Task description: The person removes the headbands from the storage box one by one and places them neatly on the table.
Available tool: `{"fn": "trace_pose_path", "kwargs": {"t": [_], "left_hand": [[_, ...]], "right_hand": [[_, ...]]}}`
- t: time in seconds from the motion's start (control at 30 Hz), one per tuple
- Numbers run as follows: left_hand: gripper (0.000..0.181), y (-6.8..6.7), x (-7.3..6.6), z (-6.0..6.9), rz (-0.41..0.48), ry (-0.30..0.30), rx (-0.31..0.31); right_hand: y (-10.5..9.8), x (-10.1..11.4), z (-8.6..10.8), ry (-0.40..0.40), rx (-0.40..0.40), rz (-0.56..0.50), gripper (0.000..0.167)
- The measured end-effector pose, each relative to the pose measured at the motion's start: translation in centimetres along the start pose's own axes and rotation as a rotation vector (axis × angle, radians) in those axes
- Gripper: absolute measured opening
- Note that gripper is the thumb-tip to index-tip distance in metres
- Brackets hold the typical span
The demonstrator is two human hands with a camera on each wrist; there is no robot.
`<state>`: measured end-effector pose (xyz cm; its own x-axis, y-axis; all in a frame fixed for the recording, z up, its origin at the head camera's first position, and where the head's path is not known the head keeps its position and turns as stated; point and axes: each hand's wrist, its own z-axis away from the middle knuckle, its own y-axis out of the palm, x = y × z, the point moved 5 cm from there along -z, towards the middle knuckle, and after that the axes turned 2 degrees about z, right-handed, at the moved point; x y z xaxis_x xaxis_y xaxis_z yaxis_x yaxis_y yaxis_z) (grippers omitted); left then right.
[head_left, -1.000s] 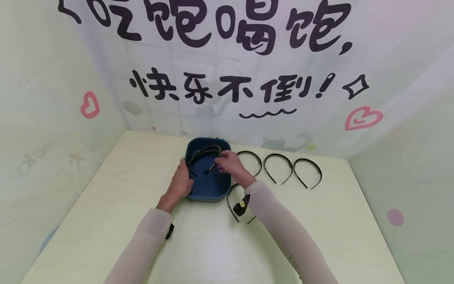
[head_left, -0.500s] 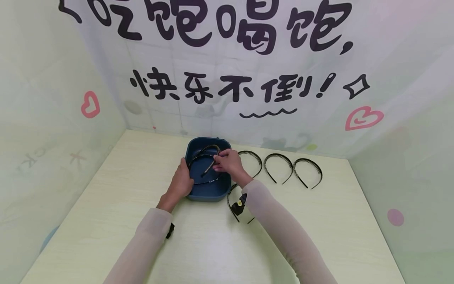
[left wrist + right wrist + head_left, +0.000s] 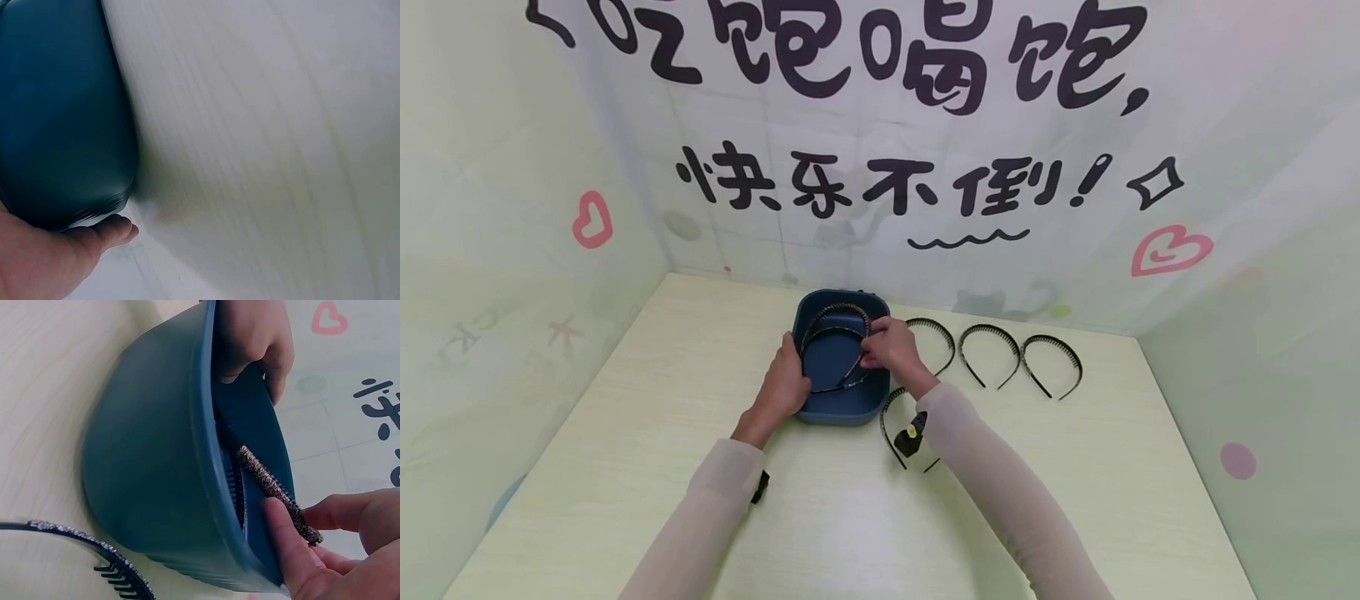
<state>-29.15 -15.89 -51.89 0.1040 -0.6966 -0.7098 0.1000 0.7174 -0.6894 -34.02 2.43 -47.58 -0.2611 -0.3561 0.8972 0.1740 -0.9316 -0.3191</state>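
A dark blue bin (image 3: 842,419) stands near the back of the table. My left hand (image 3: 785,381) grips its left wall over the rim; in the left wrist view the hand (image 3: 53,259) lies against the bin's side. With thumb and fingers my right hand (image 3: 895,348) pinches a glittery toothed headband (image 3: 269,481), held inside the bin close to its right wall. Beneath it in the bin lies another headband (image 3: 237,490), partly hidden by the wall. The held headband's far end is hidden in the right wrist view.
Right of the bin, black toothed headbands lie in a row: one (image 3: 936,323) partly behind my right hand, a middle one (image 3: 990,328) and a rightmost one (image 3: 1054,339). A headband with a black bow (image 3: 907,442) lies in front, partly under my right forearm. A printed cloth wall (image 3: 850,258) rises behind.
The headband in my right hand has turned, and its loop now lies nearly in line with the one beneath. My right hand shifted slightly; my left hand stayed on the bin.
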Motion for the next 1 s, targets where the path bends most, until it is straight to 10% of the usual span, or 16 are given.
{"fn": "trace_pose_path", "kwargs": {"t": [1.0], "left_hand": [[0.079,-0.1,-0.1,-0.1,-0.011,0.002,-0.017]], "right_hand": [[-2.9,-0.1,0.1,-0.059,0.125,-0.076,0.057]]}}
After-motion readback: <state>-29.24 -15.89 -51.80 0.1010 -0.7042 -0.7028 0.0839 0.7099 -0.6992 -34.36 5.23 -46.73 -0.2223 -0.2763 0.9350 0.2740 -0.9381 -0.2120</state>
